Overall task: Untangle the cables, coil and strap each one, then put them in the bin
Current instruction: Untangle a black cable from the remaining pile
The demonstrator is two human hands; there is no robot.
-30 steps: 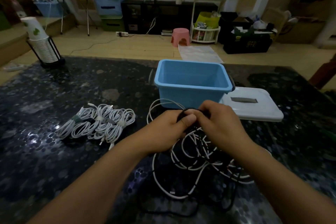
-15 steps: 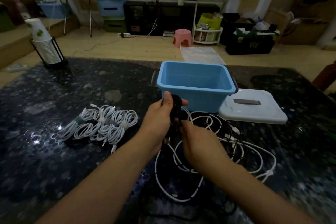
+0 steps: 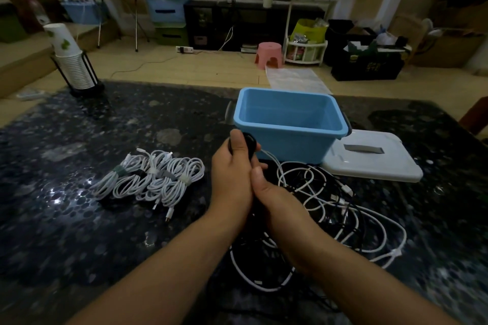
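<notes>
My left hand (image 3: 232, 174) grips a small coil of black cable (image 3: 249, 144) just in front of the blue bin (image 3: 290, 128), thumb up along the coil. My right hand (image 3: 277, 200) sits right below it and pinches the same black cable where it runs down to the table. Under and right of my hands lies a tangle of white and black cables (image 3: 338, 208). Several coiled, strapped white cables (image 3: 153, 179) lie in a row to the left. The bin holds nothing that I can see.
The bin's white lid (image 3: 375, 158) lies flat to the right of the bin. A black stand with stacked paper cups (image 3: 74, 66) is at the table's far left corner. The dark speckled table (image 3: 79, 232) reaches to the near edge.
My hands have parted from the knot: the left one lifted a black coil toward the bin, the right one slid down and back along the cable. The tangle has spread to the right.
</notes>
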